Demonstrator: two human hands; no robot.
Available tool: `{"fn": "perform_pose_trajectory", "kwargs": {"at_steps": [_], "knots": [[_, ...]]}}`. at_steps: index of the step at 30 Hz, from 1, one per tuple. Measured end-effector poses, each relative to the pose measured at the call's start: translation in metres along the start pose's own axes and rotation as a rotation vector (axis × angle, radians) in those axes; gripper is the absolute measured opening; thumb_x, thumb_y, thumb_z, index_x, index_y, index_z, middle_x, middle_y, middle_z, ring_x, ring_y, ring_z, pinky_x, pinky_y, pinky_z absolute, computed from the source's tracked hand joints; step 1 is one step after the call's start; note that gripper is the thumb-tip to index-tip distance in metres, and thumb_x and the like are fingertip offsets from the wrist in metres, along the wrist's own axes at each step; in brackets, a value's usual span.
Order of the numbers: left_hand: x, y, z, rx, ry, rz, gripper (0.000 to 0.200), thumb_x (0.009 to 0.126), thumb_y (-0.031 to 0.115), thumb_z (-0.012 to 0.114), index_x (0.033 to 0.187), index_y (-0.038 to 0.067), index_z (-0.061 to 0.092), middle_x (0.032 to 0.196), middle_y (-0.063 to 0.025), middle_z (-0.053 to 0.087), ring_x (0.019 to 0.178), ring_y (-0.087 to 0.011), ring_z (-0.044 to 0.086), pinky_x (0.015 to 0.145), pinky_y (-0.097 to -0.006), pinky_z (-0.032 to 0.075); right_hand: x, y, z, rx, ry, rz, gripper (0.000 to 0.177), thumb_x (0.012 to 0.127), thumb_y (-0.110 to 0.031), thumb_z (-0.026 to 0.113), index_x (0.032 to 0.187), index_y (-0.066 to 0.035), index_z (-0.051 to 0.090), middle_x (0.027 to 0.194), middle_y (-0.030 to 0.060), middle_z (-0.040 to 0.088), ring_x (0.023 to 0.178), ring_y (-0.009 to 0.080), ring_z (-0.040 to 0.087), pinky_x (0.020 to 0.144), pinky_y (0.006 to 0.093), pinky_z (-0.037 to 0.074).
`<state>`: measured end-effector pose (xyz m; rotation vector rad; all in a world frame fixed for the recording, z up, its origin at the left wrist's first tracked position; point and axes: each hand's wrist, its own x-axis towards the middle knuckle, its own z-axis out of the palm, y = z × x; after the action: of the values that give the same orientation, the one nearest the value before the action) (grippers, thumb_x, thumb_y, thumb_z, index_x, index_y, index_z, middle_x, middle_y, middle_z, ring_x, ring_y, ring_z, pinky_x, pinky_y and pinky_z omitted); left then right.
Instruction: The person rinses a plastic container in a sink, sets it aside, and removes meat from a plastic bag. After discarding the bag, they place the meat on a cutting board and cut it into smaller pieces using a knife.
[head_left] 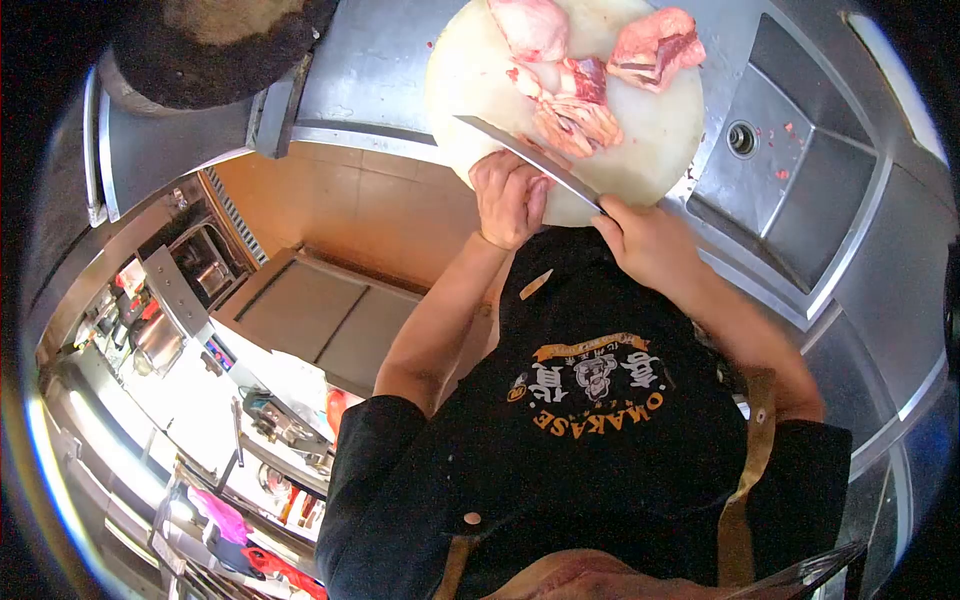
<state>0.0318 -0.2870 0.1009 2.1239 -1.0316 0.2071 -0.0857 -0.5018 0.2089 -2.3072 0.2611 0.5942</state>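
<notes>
My right hand (645, 240) grips the handle end of a long knife (525, 152), whose blade slants up and left across the near part of a round white cutting board (455, 70). Right beside the blade, my left hand (508, 195) is closed with curled fingers at the board's near edge; what it holds, if anything, is hidden. Just beyond the blade lies a cut piece of raw meat with yellowish fat (578, 115). A pale pink piece of meat (530, 28) rests at the board's far side, and a thick fatty chunk of meat (657, 50) sits to the right.
A steel sink (820, 165) with a drain and red scraps is at the right. Steel counter (365, 75) extends left of the board, toward a large dark round pan (210, 60). Below left stand a steel cabinet (310, 310) and cluttered shelves (290, 440).
</notes>
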Motion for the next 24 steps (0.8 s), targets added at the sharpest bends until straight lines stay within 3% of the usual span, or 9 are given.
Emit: {"fn": "perform_pose_trajectory", "kwargs": {"at_steps": [2, 5, 8, 10, 15, 18, 20, 22, 24], "knots": [[0.001, 0.002, -0.001, 0.01, -0.014, -0.01, 0.026, 0.082, 0.012, 0.077, 0.106, 0.009, 0.067, 0.114, -0.0114, 0.064, 0.109, -0.035, 0.059, 0.1, -0.0493, 0.041, 0.006, -0.004, -0.002, -0.019, -0.042, 0.052, 0.024, 0.103, -0.033, 0.06, 0.116, -0.013, 0.063, 0.09, 0.0176, 0.073, 0.083, 0.0434, 0.07, 0.069, 0.0533, 0.055], [0.004, 0.001, 0.001, -0.012, -0.004, -0.002, 0.027, 0.081, 0.012, 0.078, 0.105, 0.009, 0.067, 0.114, -0.0109, 0.064, 0.109, -0.0342, 0.059, 0.1, -0.0484, 0.041, -0.031, 0.022, -0.001, 0.022, 0.149, -0.122, 0.026, 0.103, -0.033, 0.06, 0.118, -0.012, 0.063, 0.094, 0.0175, 0.073, 0.084, 0.043, 0.07, 0.071, 0.0531, 0.055], [-0.001, -0.003, 0.002, -0.042, -0.015, -0.009, 0.028, 0.08, 0.011, 0.079, 0.105, 0.009, 0.067, 0.113, -0.0105, 0.064, 0.109, -0.0335, 0.059, 0.1, -0.0475, 0.042, -0.027, 0.014, -0.01, -0.037, -0.103, 0.101, 0.025, 0.103, -0.031, 0.06, 0.118, -0.011, 0.064, 0.097, 0.0182, 0.073, 0.087, 0.0426, 0.07, 0.074, 0.0531, 0.055], [-0.002, -0.002, 0.002, -0.053, -0.013, -0.021, 0.028, 0.08, 0.011, 0.08, 0.105, 0.009, 0.068, 0.113, -0.0101, 0.064, 0.109, -0.0331, 0.059, 0.1, -0.0473, 0.042, 0.025, 0.014, 0.016, -0.054, -0.018, -0.025, 0.025, 0.103, -0.031, 0.06, 0.117, -0.011, 0.064, 0.098, 0.0189, 0.073, 0.088, 0.0429, 0.07, 0.075, 0.0528, 0.055], [0.005, 0.004, -0.008, -0.026, -0.023, -0.016, 0.027, 0.081, 0.01, 0.079, 0.105, 0.009, 0.069, 0.113, -0.0096, 0.064, 0.109, -0.0322, 0.059, 0.101, -0.0475, 0.042, 0.11, -0.004, 0.019, -0.03, 0.562, -0.387, 0.028, 0.103, -0.034, 0.061, 0.119, -0.012, 0.067, 0.097, 0.0193, 0.072, 0.087, 0.0439, 0.07, 0.073, 0.0528, 0.055], [0.003, 0.005, -0.007, -0.051, 0.039, 0.002, 0.026, 0.081, 0.01, 0.079, 0.105, 0.008, 0.069, 0.113, -0.0093, 0.064, 0.109, -0.0323, 0.059, 0.101, -0.0474, 0.041, 0.059, -0.023, -0.015, 0.066, 0.376, -0.148, 0.029, 0.103, -0.033, 0.061, 0.122, -0.013, 0.068, 0.102, 0.0196, 0.073, 0.09, 0.0415, 0.071, 0.075, 0.0514, 0.056], [-0.002, 0.0, -0.005, -0.039, -0.009, 0.006, 0.027, 0.08, 0.01, 0.079, 0.106, 0.008, 0.069, 0.113, -0.0095, 0.064, 0.109, -0.0324, 0.059, 0.1, -0.0469, 0.041, 0.018, -0.023, -0.028, 0.017, 0.071, 0.042, 0.031, 0.103, -0.034, 0.062, 0.126, -0.014, 0.068, 0.105, 0.0194, 0.073, 0.091, 0.0395, 0.072, 0.075, 0.0505, 0.056], [-0.002, -0.005, 0.001, -0.01, -0.027, 0.027, 0.029, 0.079, 0.01, 0.078, 0.106, 0.007, 0.069, 0.113, -0.01, 0.064, 0.108, -0.0327, 0.06, 0.099, -0.0463, 0.042, -0.02, -0.002, -0.018, -0.022, 0.082, -0.1, 0.032, 0.102, -0.033, 0.064, 0.126, -0.013, 0.068, 0.102, 0.0193, 0.074, 0.088, 0.0401, 0.072, 0.074, 0.0509, 0.057], [-0.006, -0.007, 0.002, 0.041, -0.041, 0.042, 0.03, 0.077, 0.009, 0.078, 0.106, 0.007, 0.069, 0.113, -0.0107, 0.064, 0.107, -0.0331, 0.06, 0.097, -0.0455, 0.042, -0.054, 0.002, -0.016, -0.055, 0.124, -0.058, 0.031, 0.101, -0.033, 0.065, 0.125, -0.013, 0.067, 0.1, 0.0188, 0.074, 0.086, 0.0402, 0.072, 0.072, 0.0505, 0.057]]}}
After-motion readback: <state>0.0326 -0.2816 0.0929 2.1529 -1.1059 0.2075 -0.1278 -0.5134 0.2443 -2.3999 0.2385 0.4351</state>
